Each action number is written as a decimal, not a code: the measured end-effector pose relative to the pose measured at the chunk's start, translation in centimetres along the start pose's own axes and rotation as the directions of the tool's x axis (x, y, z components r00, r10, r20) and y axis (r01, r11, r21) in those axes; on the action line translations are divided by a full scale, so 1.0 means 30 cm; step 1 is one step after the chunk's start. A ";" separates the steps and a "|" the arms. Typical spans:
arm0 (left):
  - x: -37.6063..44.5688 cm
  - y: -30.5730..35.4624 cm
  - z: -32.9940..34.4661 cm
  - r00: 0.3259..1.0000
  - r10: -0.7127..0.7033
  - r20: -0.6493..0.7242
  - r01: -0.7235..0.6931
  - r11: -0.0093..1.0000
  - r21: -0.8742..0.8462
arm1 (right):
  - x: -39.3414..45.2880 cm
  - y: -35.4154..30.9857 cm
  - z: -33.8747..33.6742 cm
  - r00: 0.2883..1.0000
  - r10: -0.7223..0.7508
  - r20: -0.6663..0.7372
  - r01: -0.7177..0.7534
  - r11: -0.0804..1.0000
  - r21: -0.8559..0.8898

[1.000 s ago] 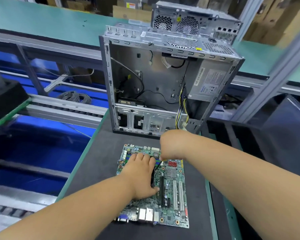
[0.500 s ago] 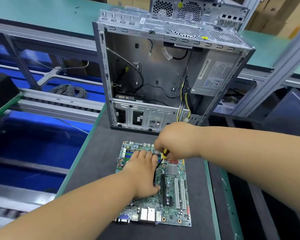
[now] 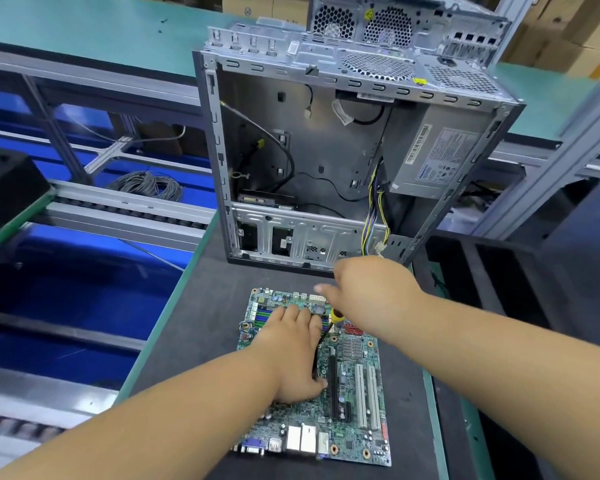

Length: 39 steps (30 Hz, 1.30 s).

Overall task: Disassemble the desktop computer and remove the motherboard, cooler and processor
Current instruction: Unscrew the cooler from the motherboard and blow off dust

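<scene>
I am at a dark mat (image 3: 201,327) on a factory bench, with blue bins and a coil of grey cable (image 3: 146,184) off to my left beyond a roller track. The motherboard (image 3: 357,386) lies flat on the mat straight in front of me, its long axis running away from me toward the emptied computer case (image 3: 326,161), which stands open just behind it with the power supply (image 3: 440,157) still in its upper right corner.

My left hand (image 3: 293,355) lies on the left half of the board, fingers pointing away from me and curled over something I cannot see. My right hand (image 3: 371,292) hovers over the board's far edge, index finger stretched left; a yellow screwdriver (image 3: 336,317) handle peeks out beneath it, its dark shaft slanting down toward my left hand, so I judge the remaining fingers grip it.

The socket area, hidden under my left palm, sits between both hands, with the left touching it and the right above. I think the tool must work there next, whether on the cooler or processor I cannot tell.
</scene>
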State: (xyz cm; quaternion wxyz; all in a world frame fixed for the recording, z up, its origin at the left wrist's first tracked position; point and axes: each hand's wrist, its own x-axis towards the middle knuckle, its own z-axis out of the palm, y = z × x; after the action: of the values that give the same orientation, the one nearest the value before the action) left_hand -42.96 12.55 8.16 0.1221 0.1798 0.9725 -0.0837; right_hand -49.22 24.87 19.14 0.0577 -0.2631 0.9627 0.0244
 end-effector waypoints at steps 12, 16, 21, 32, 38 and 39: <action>-0.001 -0.004 0.009 0.999 0.005 -0.037 -0.006 1.000 -0.025 | 0.021 0.096 0.010 0.978 -0.205 -0.026 0.202 0.925 0.320; -0.001 -0.006 0.021 0.998 0.007 -0.058 -0.009 0.999 -0.039 | -0.049 0.079 0.125 0.943 0.171 -0.286 0.010 0.844 0.536; 0.000 -0.005 0.025 0.996 0.001 -0.088 -0.004 1.000 -0.029 | -0.045 -0.037 0.175 0.908 0.401 -0.121 0.069 0.142 0.987; -0.004 -0.003 0.015 0.998 0.009 -0.060 -0.010 1.000 -0.012 | 0.015 -0.048 0.154 0.984 -0.100 -0.147 0.122 -0.221 0.968; -0.009 -0.004 0.014 0.997 0.000 -0.082 -0.004 0.999 -0.051 | -0.002 -0.002 0.184 0.989 -0.065 -0.131 0.106 -0.300 0.948; -0.007 -0.004 0.016 0.996 0.001 -0.084 -0.005 0.999 -0.047 | -0.014 -0.013 0.198 0.992 0.002 -0.127 0.122 -0.278 0.953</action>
State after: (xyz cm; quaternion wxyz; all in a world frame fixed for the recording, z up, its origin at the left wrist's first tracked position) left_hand -42.71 12.28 7.76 0.0854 0.1818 0.9782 -0.0528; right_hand -48.07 25.20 13.28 0.2083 -0.1608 0.5857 -0.7666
